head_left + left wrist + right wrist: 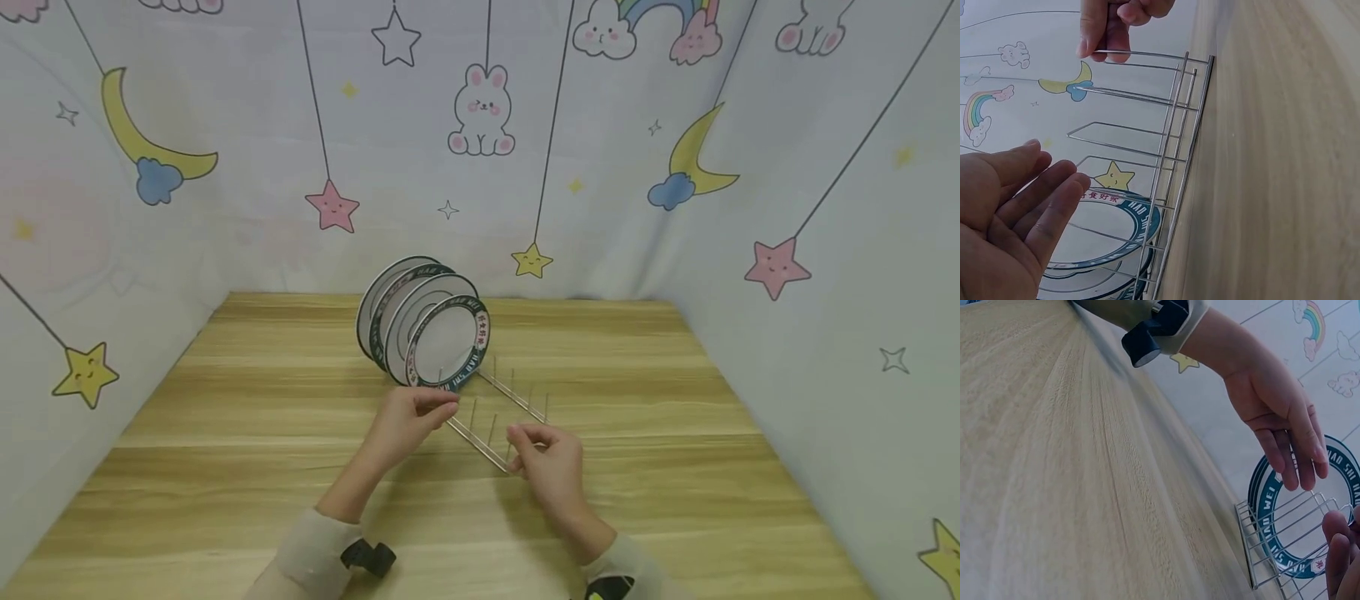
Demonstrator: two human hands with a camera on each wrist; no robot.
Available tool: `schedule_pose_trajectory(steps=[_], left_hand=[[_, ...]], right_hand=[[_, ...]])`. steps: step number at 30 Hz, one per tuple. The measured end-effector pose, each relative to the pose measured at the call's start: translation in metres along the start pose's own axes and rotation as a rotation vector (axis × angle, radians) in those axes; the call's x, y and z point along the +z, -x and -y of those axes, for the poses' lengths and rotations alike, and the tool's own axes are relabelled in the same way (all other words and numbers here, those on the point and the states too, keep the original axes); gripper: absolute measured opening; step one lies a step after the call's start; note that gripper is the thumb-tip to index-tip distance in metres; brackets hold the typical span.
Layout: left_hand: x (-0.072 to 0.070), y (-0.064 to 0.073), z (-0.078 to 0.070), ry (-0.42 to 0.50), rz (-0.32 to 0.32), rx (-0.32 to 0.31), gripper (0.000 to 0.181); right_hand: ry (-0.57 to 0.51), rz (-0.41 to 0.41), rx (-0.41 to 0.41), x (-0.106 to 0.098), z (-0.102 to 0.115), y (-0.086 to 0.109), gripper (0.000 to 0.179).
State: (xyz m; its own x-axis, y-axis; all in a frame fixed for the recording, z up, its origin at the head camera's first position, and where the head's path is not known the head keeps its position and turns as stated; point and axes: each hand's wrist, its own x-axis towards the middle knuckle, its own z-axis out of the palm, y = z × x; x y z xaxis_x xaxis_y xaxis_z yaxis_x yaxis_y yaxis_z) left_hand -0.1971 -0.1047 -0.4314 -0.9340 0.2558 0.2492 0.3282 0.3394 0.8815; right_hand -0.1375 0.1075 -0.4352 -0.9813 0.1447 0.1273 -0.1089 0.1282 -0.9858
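Note:
Several round white plates (444,342) with dark green lettered rims stand on edge, one behind another, in a thin metal wire dish rack (480,442). My left hand (408,425) is beside the front plate's lower edge. In the left wrist view the left hand's fingers (1047,206) are loosely straight near the rack's upright wire loops and hold nothing. My right hand (551,467) is at the rack's near end, its thumb and fingers pinching the end wire loop (1141,54). The loops between that hand and the front plate hold no plates.
The rack stands on a wood-grain table (637,500). Behind and beside it hangs a white cloth backdrop (600,133) printed with stars, moons and rabbits. Each sleeve carries a dark strap (367,557) near the wrist.

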Motion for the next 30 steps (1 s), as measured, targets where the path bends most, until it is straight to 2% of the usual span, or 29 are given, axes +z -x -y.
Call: schedule_pose_trajectory(steps=[9,16,20,25,30], left_hand=[[0.009,-0.003,-0.001,-0.043,0.014,0.013,0.017],[0.012,-0.005,-0.003,-0.05,0.026,0.017,0.015],[0.012,-0.007,-0.002,-0.051,0.023,0.029,0.015],[0.013,-0.011,-0.001,-0.061,0.016,0.037,0.013],[0.015,-0.014,0.001,-0.09,0.006,0.016,0.011]], right_hand=[[0.005,0.036,-0.043,0.008,0.0,-0.006,0.007],[0.005,0.061,-0.028,0.015,-0.024,-0.018,0.016],[0.014,0.07,-0.057,0.019,-0.028,-0.022,0.021],[0.001,0.086,-0.063,0.023,-0.027,-0.025,0.027],[-0.021,0.104,-0.043,0.027,-0.009,-0.022,0.02]])
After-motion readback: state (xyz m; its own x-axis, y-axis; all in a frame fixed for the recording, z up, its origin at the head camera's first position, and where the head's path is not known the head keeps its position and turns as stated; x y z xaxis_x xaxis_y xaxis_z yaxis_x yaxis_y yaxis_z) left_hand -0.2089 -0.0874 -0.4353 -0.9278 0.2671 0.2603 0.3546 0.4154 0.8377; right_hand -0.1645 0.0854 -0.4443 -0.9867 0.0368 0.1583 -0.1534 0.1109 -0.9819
